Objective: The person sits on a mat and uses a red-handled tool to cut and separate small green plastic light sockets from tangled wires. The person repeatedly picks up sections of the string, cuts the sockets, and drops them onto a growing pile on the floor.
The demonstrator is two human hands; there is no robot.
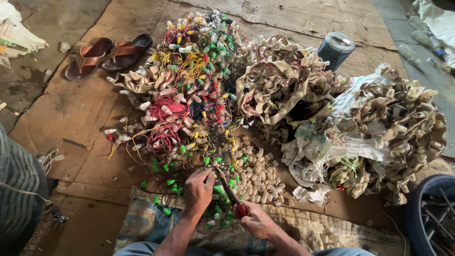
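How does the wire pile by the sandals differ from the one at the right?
The left wire pile shows red, yellow and green wires with coloured caps; the right pile is nearly all beige. White sacking lies tangled in the right pile, not the left. Both lie heaped on the floor.

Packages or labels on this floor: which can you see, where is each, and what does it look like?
Woven sack: flat under the hands, faded blue and tan.
Can: upper right, lying tilted, dark blue cylinder, silver end.
Plastic bottles: top right corner, clear, lying down.
White sacking: crumpled among the right-hand pile.
No signs or screens.
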